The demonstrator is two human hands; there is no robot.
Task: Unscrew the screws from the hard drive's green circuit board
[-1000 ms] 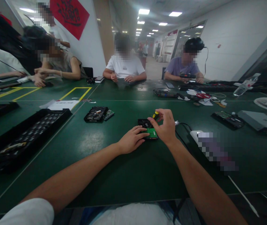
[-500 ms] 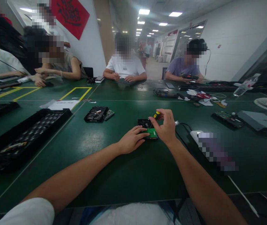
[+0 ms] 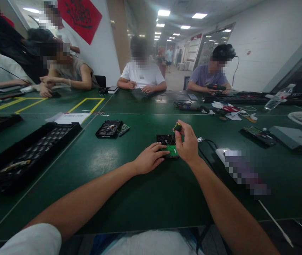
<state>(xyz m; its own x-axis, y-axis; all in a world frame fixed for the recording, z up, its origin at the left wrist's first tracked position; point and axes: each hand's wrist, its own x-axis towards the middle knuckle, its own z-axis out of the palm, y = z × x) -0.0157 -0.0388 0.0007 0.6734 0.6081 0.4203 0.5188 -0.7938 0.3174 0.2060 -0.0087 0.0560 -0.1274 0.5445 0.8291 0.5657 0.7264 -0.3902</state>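
A black hard drive with a green circuit board lies on the green table in front of me. My left hand rests on its near left edge, fingers pressed down on it. My right hand is closed round a small screwdriver with a yellow and black handle, held upright over the drive. The screwdriver's tip is hidden behind my fingers.
A second black drive with a loose board lies further left. A long black tray sits at the left. A cable and a white device lie right of my hand. Several people sit round the far side.
My right hand has turned and drawn in a little, bringing the screwdriver more upright over the drive. My left hand has stayed put.
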